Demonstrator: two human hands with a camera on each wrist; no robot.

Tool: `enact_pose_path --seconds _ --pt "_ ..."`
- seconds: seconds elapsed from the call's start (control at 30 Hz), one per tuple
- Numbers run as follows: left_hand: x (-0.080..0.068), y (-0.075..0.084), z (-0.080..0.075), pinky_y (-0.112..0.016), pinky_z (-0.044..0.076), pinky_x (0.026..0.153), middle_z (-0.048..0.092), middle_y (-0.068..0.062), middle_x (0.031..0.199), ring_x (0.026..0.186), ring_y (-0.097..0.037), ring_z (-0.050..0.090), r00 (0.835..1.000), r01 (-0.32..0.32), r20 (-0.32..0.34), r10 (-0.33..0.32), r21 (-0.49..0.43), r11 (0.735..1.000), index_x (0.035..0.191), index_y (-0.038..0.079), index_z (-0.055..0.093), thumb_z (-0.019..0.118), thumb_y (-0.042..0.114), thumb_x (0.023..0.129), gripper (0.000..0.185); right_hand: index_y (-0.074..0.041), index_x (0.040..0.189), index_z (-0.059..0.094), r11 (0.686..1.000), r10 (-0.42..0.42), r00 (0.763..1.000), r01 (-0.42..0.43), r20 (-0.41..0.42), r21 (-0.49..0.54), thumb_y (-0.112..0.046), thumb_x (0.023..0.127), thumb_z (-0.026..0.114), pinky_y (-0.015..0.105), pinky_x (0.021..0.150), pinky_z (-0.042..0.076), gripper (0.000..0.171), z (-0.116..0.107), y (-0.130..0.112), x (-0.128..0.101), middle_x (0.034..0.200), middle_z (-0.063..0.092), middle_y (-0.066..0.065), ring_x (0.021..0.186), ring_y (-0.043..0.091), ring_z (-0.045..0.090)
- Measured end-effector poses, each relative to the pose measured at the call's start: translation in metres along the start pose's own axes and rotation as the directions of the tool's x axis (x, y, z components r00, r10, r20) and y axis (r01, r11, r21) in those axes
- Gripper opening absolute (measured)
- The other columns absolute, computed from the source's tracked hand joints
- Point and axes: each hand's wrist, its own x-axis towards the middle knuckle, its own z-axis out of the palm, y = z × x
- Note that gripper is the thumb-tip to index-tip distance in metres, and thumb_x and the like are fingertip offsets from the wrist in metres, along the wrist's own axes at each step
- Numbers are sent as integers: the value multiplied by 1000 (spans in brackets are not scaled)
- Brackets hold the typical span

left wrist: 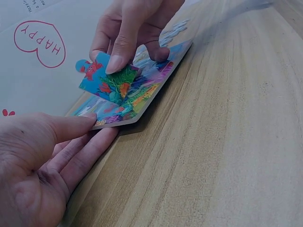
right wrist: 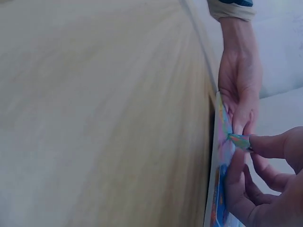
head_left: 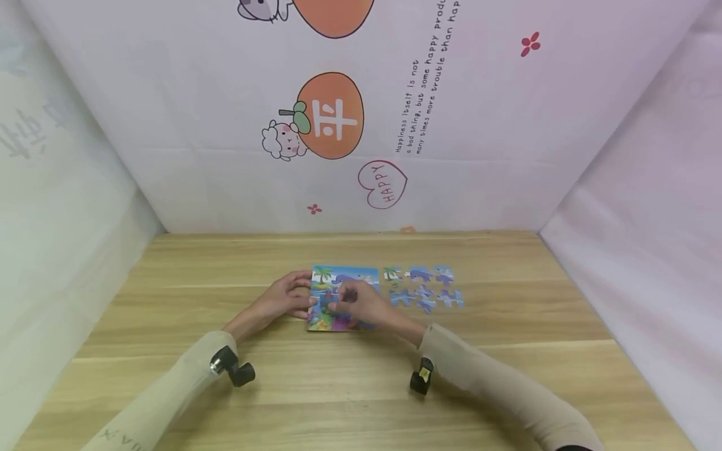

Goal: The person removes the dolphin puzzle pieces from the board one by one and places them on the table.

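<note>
A flat jigsaw puzzle board [head_left: 323, 322] with a colourful sea-and-palm picture lies on the table. My left hand [head_left: 277, 299] grips its left edge; in the left wrist view the thumb [left wrist: 78, 126] is on top and the fingers are at the edge below. Over the board, my right hand [head_left: 365, 307] pinches a puzzle piece [left wrist: 108, 78] between thumb and fingers. That piece carries a red crab and green weed on blue, and is tilted above the picture. In the right wrist view the held piece [right wrist: 240, 141] is seen nearly edge-on.
Several loose puzzle pieces [head_left: 425, 294] lie in two rough rows right of the board, on the wooden table [head_left: 350, 388]. A white printed cloth [head_left: 479, 125] rises behind the table, with pale cloth at both sides. Small black cameras sit on both wrists.
</note>
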Motion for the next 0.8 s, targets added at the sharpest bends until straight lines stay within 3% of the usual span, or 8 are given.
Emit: enact_pose_path --seconds 0.13,0.27,0.43,0.6,0.8 --pt "0 1 0 -39 63 85 39 -19 143 103 -20 65 1000 -6 3 6 1 1000 151 11 28 66 8 92 70 -9 84 58 992 -48 998 42 -47 -122 -21 92 69 20 49 49 18 0 1 0 76 57 0 57 11 50" --pt "1 1 0 -39 63 85 37 -19 143 104 -20 65 1000 -12 4 12 -2 1000 150 12 29 66 8 93 69 -9 92 61 983 -89 991 72 -98 -168 -19 92 68 19 50 50 12 -1 1 0 79 65 3 61 12 57" --pt "2 2 1 -40 63 85 38 -19 143 105 -21 65 1000 -7 -5 7 -3 1000 150 12 30 66 8 92 68 -7 117 58 995 -97 990 93 -99 -47 -15 93 67 31 53 62 27 -9 5 -2 86 72 15 69 24 69" --pt "1 2 1 -40 64 84 40 -19 142 104 -21 65 1000 0 -29 0 -9 1000 149 11 31 67 6 92 68 -7 123 55 994 -37 996 45 -77 104 -15 96 63 42 60 64 30 -25 9 -16 92 68 25 70 33 69" --pt "0 -2 1 -37 64 83 42 -17 142 102 -20 66 999 15 -39 -15 -9 1000 150 13 31 68 8 91 70 -9 124 57 997 63 995 -59 -82 57 -18 97 60 40 64 64 28 -48 18 -40 94 70 20 72 27 69"
